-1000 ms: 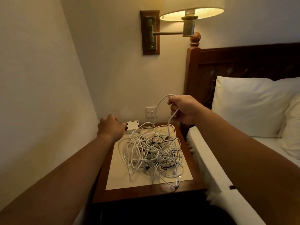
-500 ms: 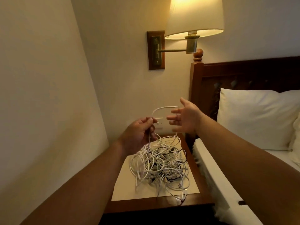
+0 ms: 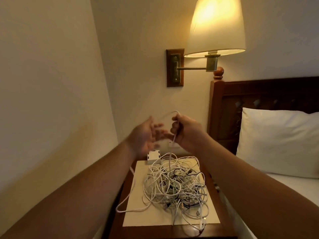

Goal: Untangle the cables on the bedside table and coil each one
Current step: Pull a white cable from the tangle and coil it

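Fingers [image 3: 174, 128] of the right hand [image 3: 188, 135] curl round one white cable [image 3: 170, 152], raised so its strand stands clear of the tangle [image 3: 174, 185] on the bedside table [image 3: 114, 228]. The left hand [image 3: 143, 137] hovers just beside it, fingers spread and empty, apparently positioned to receive slack for coiling.

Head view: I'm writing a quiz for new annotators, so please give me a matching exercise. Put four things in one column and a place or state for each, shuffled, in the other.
Things:
1. right hand
2. left hand
3. cable tangle
4. lamp

Places or states:
A. lit, mounted on the wall
B. fingers spread
C. heaped on the bedside table
D. grips a white cable

Pairs: 1-D, 2-B, 3-C, 4-A
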